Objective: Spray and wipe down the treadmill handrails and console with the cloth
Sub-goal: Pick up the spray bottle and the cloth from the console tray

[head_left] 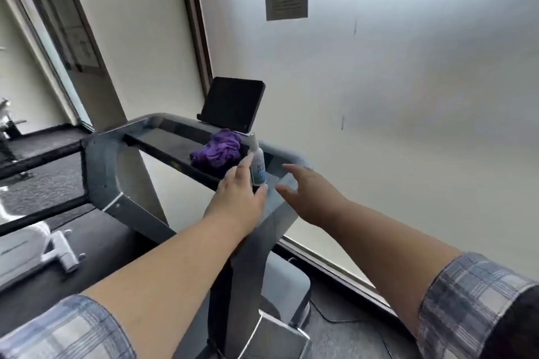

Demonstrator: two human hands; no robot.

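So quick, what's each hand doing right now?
Left hand: closing round the spray bottle, index finger and thumb on it.
Right hand: open, fingers spread, holding nothing.

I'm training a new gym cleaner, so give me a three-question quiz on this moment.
1. True or false: the purple cloth lies on the treadmill console.
2. Which hand is at the spray bottle? A) left hand B) right hand
3. Fill in: the bottle stands ____ (upright/tipped over).

Key: 1 true. 2 A; its fingers and thumb reach around the bottle, while the right hand hovers open beside it. 3 upright.
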